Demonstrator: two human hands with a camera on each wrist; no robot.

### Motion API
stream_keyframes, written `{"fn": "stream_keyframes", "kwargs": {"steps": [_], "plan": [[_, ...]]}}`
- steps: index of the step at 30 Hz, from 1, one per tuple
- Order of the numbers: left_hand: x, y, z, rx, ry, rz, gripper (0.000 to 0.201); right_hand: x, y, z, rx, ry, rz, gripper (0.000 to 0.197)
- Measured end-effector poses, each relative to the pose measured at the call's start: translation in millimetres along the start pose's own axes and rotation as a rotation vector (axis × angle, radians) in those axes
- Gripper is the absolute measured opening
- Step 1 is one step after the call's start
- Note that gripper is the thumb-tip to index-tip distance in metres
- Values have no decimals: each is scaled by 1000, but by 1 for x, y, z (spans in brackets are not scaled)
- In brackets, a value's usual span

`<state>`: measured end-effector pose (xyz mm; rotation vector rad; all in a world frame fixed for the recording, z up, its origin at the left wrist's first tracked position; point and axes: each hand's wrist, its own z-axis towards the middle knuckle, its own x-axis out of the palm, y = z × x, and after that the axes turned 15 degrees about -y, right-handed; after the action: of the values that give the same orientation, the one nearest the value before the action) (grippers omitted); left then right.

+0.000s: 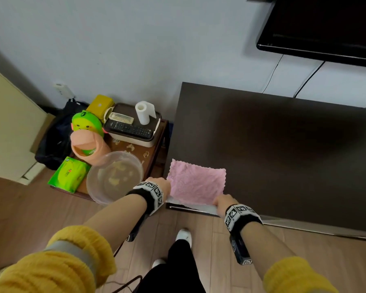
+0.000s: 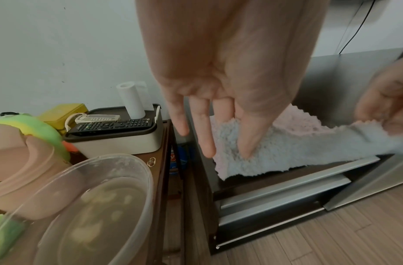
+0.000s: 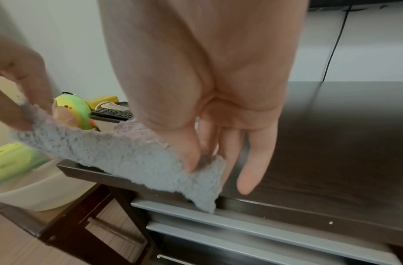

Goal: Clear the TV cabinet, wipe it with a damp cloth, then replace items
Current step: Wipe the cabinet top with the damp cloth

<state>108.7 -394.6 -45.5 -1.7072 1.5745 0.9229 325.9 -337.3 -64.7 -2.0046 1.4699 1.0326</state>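
Note:
A pink cloth (image 1: 197, 182) lies spread flat on the front left corner of the dark TV cabinet top (image 1: 283, 149), which is otherwise bare. My left hand (image 1: 160, 186) pinches its near left corner and my right hand (image 1: 221, 203) pinches its near right corner, both at the cabinet's front edge. In the left wrist view my left hand (image 2: 230, 152) holds the cloth (image 2: 286, 143) with thumb and one finger, the other fingers straight. The right wrist view has my right hand (image 3: 202, 165) nipping the cloth (image 3: 127, 157) over the cabinet (image 3: 332, 143) edge.
A low side table left of the cabinet carries a clear bowl (image 1: 114, 178), a green tissue pack (image 1: 69, 175), a green plush toy (image 1: 87, 123), a box with remotes (image 1: 131, 129) and a paper roll (image 1: 143, 113). The TV (image 1: 325, 28) hangs above right, cables trailing down.

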Motion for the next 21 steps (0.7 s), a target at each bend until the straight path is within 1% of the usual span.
{"fn": "stream_keyframes", "kwargs": {"steps": [1, 3, 6, 7, 9, 11, 13, 15, 17, 19, 21], "plan": [[1, 1, -1, -1, 11, -15, 13, 0, 2, 0, -7, 28, -16, 28], [-2, 1, 0, -6, 14, -21, 14, -4, 4, 3, -4, 25, -27, 28], [-14, 1, 11, -73, -33, -17, 18, -18, 5, 11, 68, -61, -14, 29], [-19, 1, 17, -91, -72, -33, 19, -23, 5, 14, 94, -116, -4, 30], [-29, 2, 28, -116, -174, -87, 24, -31, 4, 21, 138, -280, 43, 34], [-31, 4, 37, -145, -300, -178, 35, -34, 2, 30, 159, -437, 120, 42], [-25, 2, 44, -145, -395, -281, 48, -29, 1, 39, 143, -503, 193, 48], [-10, -5, 50, -79, -424, -343, 51, -16, 3, 43, 84, -510, 229, 49], [10, -15, 56, 13, -413, -321, 53, 4, 10, 45, 6, -502, 180, 52], [28, -25, 60, 107, -383, -239, 55, 24, 18, 47, -38, -424, 99, 55], [43, -33, 65, 155, -336, -162, 56, 42, 23, 53, -42, -324, 62, 56]]}}
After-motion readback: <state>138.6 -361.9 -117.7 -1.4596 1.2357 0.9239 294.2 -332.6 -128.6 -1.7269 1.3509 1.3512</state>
